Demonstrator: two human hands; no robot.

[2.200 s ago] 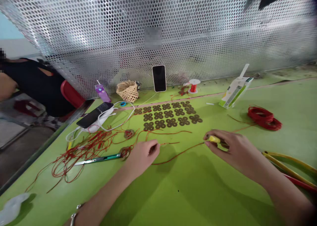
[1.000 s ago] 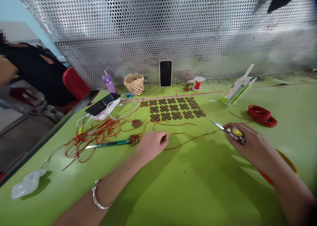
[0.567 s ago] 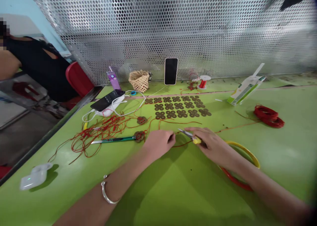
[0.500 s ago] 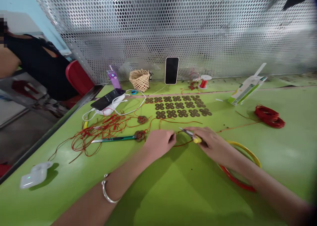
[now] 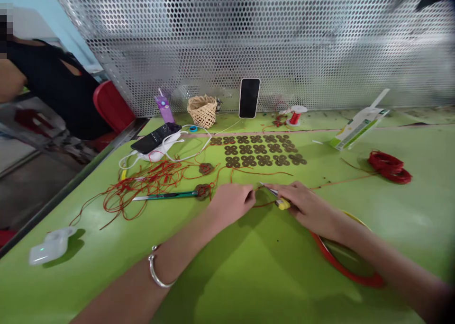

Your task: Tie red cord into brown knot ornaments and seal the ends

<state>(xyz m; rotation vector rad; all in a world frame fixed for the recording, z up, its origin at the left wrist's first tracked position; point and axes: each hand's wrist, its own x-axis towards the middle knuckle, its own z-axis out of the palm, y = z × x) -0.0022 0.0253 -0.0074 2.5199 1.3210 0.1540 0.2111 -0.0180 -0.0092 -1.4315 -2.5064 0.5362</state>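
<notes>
My left hand [image 5: 232, 201] is closed in a loose fist just above the green table, pinching a thin red cord [image 5: 265, 204]; most of its grip is hidden by the fingers. My right hand [image 5: 307, 203] is closed round scissors [image 5: 270, 190], their metal tips pointing left at my left fingers, with a yellow part beneath the palm. A red and yellow loop [image 5: 341, 267] shows under my right forearm; whether it belongs to the scissors I cannot tell. Left of my left hand lies a flower-shaped cluster of brown coins [image 5: 203, 191] with red cord.
Rows of four-lobed brown coin clusters [image 5: 264, 160] lie ahead. Tangled red cords [image 5: 152, 177], a green cutter knife [image 5: 170, 195], a phone [image 5: 156, 138] and a white case [image 5: 51, 248] are left. A red cord coil [image 5: 389, 166] and carton [image 5: 359, 125] are right. A person sits far left.
The scissors' tips have come slightly nearer my left fingers. The red part of the loop has swung down and right, and less yellow shows. My view has shifted slightly.
</notes>
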